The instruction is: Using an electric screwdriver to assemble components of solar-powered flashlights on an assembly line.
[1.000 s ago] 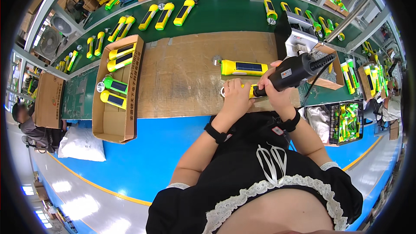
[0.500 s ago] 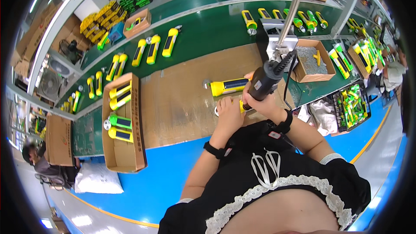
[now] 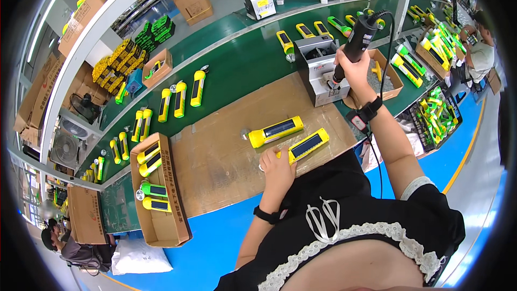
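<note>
My right hand (image 3: 355,71) is wrapped round a black electric screwdriver (image 3: 360,42), whose cable loops down past my wrist. The driver's tip points down at the front of a grey and black screw feeder (image 3: 321,70). On a brown cardboard sheet (image 3: 215,151), my left hand (image 3: 278,165) grips the near-left end of a yellow flashlight (image 3: 308,146) with a dark solar panel facing up. My fingers hide its head. Just beyond it lies a second yellow solar flashlight (image 3: 276,131), untouched, with a round clear piece at its left end.
An open carton (image 3: 175,218) with several flashlights stands left. More flashlights (image 3: 180,99) lie along the green bench (image 3: 237,70). Beyond my right hand is a screw box (image 3: 393,92) with a yellow piece; a black crate (image 3: 437,118) sits at right. Other people work at both sides.
My right hand has lifted the screwdriver off the near flashlight and carried it right and away to the screw feeder. My left hand stays on the near flashlight. The whole view has shifted.
</note>
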A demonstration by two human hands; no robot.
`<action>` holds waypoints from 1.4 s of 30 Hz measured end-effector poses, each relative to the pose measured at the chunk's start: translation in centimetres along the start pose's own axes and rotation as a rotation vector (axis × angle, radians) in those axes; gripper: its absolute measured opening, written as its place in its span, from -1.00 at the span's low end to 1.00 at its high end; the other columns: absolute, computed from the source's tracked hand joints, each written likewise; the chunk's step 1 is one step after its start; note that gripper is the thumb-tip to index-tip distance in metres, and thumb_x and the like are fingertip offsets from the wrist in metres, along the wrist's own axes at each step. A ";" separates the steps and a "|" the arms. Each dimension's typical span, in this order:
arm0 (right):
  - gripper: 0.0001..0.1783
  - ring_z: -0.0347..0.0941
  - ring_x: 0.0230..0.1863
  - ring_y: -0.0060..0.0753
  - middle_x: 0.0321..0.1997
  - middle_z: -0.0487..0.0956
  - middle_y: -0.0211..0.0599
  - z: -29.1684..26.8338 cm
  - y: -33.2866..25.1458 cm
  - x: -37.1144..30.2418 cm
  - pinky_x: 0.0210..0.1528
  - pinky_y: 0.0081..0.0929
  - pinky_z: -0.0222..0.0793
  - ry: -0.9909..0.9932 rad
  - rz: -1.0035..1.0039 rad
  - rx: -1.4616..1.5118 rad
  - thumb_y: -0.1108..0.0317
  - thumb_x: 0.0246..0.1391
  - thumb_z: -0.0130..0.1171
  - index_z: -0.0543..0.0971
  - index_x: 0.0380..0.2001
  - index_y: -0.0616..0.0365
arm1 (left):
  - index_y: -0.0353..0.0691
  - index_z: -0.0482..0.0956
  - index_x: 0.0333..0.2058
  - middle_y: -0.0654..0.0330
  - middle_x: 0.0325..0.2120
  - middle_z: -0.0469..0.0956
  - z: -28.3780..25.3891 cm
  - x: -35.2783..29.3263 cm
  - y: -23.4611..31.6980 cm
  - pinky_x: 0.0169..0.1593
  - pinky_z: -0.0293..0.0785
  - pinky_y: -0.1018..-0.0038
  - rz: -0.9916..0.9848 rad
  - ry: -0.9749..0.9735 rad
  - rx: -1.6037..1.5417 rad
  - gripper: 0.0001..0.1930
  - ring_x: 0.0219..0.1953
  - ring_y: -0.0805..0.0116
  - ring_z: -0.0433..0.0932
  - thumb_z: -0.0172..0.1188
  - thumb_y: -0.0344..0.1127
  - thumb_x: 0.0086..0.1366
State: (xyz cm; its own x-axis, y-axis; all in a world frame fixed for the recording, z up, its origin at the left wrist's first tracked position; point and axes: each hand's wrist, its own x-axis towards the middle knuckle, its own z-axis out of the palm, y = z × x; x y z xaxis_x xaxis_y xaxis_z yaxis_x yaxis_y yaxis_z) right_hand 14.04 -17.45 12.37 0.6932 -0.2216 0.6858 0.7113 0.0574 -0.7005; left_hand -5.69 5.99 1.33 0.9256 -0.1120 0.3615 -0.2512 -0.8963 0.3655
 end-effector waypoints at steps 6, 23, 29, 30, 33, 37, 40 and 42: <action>-0.51 0.40 -0.54 -0.66 -0.52 0.49 -0.45 -0.1 1.5 0.1 -0.46 -0.63 0.35 -0.144 0.050 -0.032 0.56 -0.12 0.20 0.39 -0.03 0.19 | -0.23 0.43 -0.07 -0.02 -0.18 0.32 -0.1 0.0 0.3 0.04 0.13 0.12 -0.005 0.026 0.005 -0.49 -0.07 -0.03 0.26 0.31 -0.22 -0.03; -0.44 0.40 -0.56 -0.45 -0.52 0.39 -0.29 6.4 -6.6 -12.0 -0.42 -0.45 0.40 -0.589 0.305 0.456 0.46 0.01 0.14 0.12 0.02 0.22 | -0.26 0.35 -0.02 -0.01 -0.14 0.34 0.3 -0.5 -0.2 0.15 0.07 0.07 -0.016 0.058 -0.008 -0.41 0.00 0.02 0.28 0.31 -0.25 -0.06; -0.45 0.41 -0.54 -0.46 -0.53 0.39 -0.29 8.2 -6.4 -12.4 -0.40 -0.44 0.42 -0.625 0.317 0.449 0.50 0.00 0.12 0.13 0.02 0.19 | -0.25 0.32 0.01 -0.01 -0.11 0.33 0.7 -1.3 0.2 0.16 0.05 0.05 -0.022 0.097 -0.008 -0.40 0.00 0.00 0.27 0.30 -0.27 -0.04; -0.45 0.41 -0.54 -0.46 -0.53 0.39 -0.29 8.3 -6.2 -12.4 -0.40 -0.44 0.42 -0.630 0.316 0.450 0.50 0.00 0.12 0.13 0.02 0.19 | -0.25 0.31 0.01 -0.01 -0.11 0.32 0.7 -1.4 0.2 0.16 0.04 0.05 -0.024 0.092 -0.017 -0.40 0.00 0.00 0.27 0.29 -0.28 -0.04; -0.46 0.41 -0.55 -0.47 -0.53 0.39 -0.29 8.3 -6.1 -12.7 -0.41 -0.44 0.43 -0.630 0.320 0.442 0.52 -0.01 0.11 0.13 0.02 0.19 | -0.25 0.30 0.02 -0.01 -0.10 0.32 0.6 -1.4 0.2 0.16 0.03 0.04 -0.025 0.090 -0.030 -0.40 0.00 -0.01 0.27 0.29 -0.29 -0.03; -0.45 0.40 -0.53 -0.52 -0.52 0.41 -0.31 8.6 -6.3 -13.0 -0.41 -0.50 0.39 -0.598 0.355 0.463 0.59 -0.05 0.08 0.14 0.02 0.20 | -0.27 0.30 0.01 -0.02 -0.10 0.31 0.8 -1.4 0.1 0.15 0.04 0.03 -0.016 0.091 -0.033 -0.40 0.00 -0.02 0.27 0.29 -0.30 -0.04; -0.44 0.39 -0.51 -0.58 -0.50 0.43 -0.32 9.0 -6.3 -13.0 -0.40 -0.57 0.36 -0.579 0.369 0.473 0.64 -0.09 0.05 0.16 0.01 0.21 | -0.29 0.31 0.00 -0.02 -0.10 0.31 0.8 -1.4 0.0 0.15 0.05 0.02 -0.011 0.093 -0.028 -0.40 -0.01 -0.02 0.28 0.29 -0.30 -0.04; -0.45 0.39 -0.50 -0.58 -0.50 0.43 -0.33 9.1 -6.3 -13.0 -0.40 -0.57 0.37 -0.576 0.367 0.462 0.65 -0.09 0.05 0.16 0.01 0.21 | -0.29 0.32 -0.01 -0.03 -0.11 0.31 0.7 -1.3 0.0 0.14 0.06 0.02 -0.012 0.094 -0.031 -0.41 -0.01 -0.02 0.28 0.30 -0.30 -0.05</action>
State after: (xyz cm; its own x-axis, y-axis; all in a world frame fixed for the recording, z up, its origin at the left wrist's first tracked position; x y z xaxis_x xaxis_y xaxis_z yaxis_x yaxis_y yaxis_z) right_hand 1.62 -6.07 9.67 0.7524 0.4159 0.5108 0.3166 0.4516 -0.8341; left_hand -6.66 5.81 0.24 0.8983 -0.0588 0.4354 -0.2499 -0.8835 0.3962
